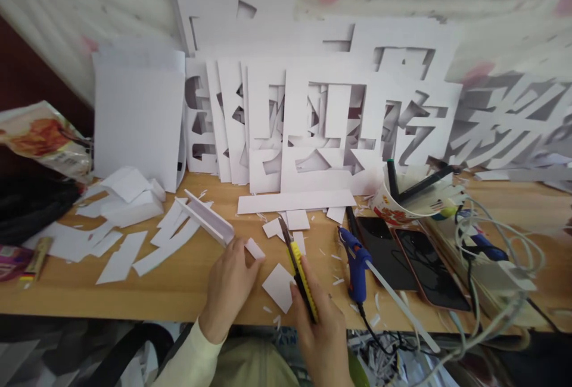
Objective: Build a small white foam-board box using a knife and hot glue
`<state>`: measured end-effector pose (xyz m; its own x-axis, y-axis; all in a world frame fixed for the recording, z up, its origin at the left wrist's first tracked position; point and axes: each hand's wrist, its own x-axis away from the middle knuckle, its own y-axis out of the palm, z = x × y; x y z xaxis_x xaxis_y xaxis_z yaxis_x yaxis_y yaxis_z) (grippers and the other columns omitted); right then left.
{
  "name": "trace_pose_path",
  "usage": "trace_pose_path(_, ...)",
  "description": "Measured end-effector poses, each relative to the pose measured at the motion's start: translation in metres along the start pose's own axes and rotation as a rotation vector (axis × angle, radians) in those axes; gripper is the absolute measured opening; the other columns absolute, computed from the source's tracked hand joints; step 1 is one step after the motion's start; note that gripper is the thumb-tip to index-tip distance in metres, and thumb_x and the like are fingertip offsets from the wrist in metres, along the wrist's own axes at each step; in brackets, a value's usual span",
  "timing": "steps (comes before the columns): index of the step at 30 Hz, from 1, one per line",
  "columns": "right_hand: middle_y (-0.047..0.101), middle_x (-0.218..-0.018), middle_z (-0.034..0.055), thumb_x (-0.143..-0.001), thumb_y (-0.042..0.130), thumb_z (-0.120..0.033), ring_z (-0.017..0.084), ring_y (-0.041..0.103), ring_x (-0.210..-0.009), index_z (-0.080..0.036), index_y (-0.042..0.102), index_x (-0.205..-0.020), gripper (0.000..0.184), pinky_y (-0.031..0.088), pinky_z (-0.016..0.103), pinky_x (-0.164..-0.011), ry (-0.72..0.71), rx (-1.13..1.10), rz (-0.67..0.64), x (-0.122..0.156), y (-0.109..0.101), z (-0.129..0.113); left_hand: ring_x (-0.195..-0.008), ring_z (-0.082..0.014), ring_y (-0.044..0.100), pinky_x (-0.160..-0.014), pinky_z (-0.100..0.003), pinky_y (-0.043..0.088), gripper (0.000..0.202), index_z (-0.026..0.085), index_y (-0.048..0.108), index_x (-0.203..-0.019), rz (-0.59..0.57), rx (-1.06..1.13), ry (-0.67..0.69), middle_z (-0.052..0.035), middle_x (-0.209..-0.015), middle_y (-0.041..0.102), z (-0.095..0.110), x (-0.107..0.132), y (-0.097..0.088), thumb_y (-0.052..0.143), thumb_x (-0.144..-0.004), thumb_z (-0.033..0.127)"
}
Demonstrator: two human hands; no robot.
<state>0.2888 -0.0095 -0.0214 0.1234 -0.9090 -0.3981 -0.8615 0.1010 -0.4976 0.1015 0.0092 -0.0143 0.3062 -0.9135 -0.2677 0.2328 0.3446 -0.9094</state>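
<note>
My right hand (322,333) is closed around a yellow and black utility knife (300,271), its blade pointing away over the wooden table (187,282). Beside the knife lies a small white foam square (279,287). My left hand (230,282) rests on the table with its fingers curled, pinching a small white foam piece (254,248) at the end of a long white foam strip (208,218). More white offcuts (286,225) lie just beyond the blade.
White foam boards with cut-out characters (322,130) lean against the wall. Scrap pieces (125,208) cover the left side. A blue glue gun (356,262), two phones (402,256), a paper cup of pens (402,199) and cables (491,268) crowd the right. A snack bag (40,139) lies at far left.
</note>
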Motion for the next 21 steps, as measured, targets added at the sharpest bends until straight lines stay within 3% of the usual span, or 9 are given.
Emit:
trace_pose_path(3,0.078,-0.129,0.0117,-0.108,0.052,-0.028,0.023,0.080,-0.107,-0.025,0.050,-0.159,0.050,0.064,0.027,-0.086,-0.038,-0.060,0.020,-0.012,0.009,0.006,-0.089,-0.0254,0.075,-0.070,-0.034,0.058,0.032,0.024,0.064,-0.104,-0.030,0.139,-0.023,-0.0057,-0.106,0.073,-0.005,0.008,-0.009,0.080,-0.076,0.020)
trace_pose_path(5,0.076,-0.133,0.0125,-0.108,0.054,-0.026,0.024,0.079,-0.110,-0.024,0.048,-0.160,0.053,0.064,0.027,-0.087,-0.062,-0.080,0.034,-0.017,0.015,0.011,-0.078,-0.0227,0.071,-0.067,-0.034,0.056,0.028,0.024,0.065,-0.098,-0.059,0.253,-0.078,-0.0032,-0.100,0.071,-0.009,0.012,-0.015,0.078,-0.073,0.020)
trace_pose_path(9,0.068,-0.144,0.0149,-0.106,0.057,-0.024,0.024,0.079,-0.108,-0.024,0.049,-0.159,0.054,0.064,0.027,-0.085,-0.049,-0.112,0.066,-0.019,0.025,0.019,-0.061,-0.0180,0.060,-0.064,-0.031,0.050,0.013,0.024,0.068,-0.080,-0.080,0.386,-0.169,0.0018,-0.074,0.067,-0.016,0.014,-0.025,0.074,-0.076,0.034)
trace_pose_path(12,0.072,-0.139,0.0130,-0.106,0.056,-0.022,0.023,0.080,-0.107,-0.025,0.047,-0.160,0.055,0.063,0.026,-0.085,-0.046,-0.160,0.068,-0.017,0.026,0.021,-0.056,-0.0163,0.057,-0.058,-0.029,0.045,0.022,0.025,0.072,-0.076,-0.101,0.447,-0.209,0.0030,-0.064,0.066,-0.018,0.010,-0.039,0.072,-0.081,0.046)
trace_pose_path(14,0.077,-0.130,0.0104,-0.106,0.056,-0.020,0.022,0.080,-0.105,-0.027,0.045,-0.161,0.057,0.063,0.025,-0.085,-0.056,-0.178,0.055,-0.017,0.023,0.020,-0.056,-0.0148,0.056,-0.057,-0.027,0.043,0.028,0.025,0.075,-0.078,0.017,0.441,-0.211,0.0035,-0.064,0.067,-0.019,0.004,-0.053,0.071,-0.085,0.052)
trace_pose_path(17,0.081,-0.122,0.0078,-0.105,0.057,-0.018,0.021,0.081,-0.100,-0.028,0.045,-0.161,0.059,0.063,0.024,-0.083,-0.076,-0.181,0.050,-0.019,0.019,0.019,-0.058,-0.0126,0.054,-0.060,-0.026,0.042,0.024,0.025,0.076,-0.082,0.311,0.316,-0.142,0.0042,-0.070,0.069,-0.018,-0.011,-0.071,0.074,-0.086,0.049)
trace_pose_path(21,0.077,-0.130,0.0094,-0.103,0.059,-0.015,0.022,0.080,-0.106,-0.027,0.047,-0.160,0.059,0.063,0.025,-0.086,-0.117,-0.183,0.074,-0.020,0.017,0.018,-0.055,-0.0118,0.050,-0.060,-0.026,0.040,0.018,0.024,0.074,-0.077,0.401,0.135,-0.020,0.0056,-0.061,0.060,-0.016,-0.029,-0.071,0.073,-0.088,0.038)
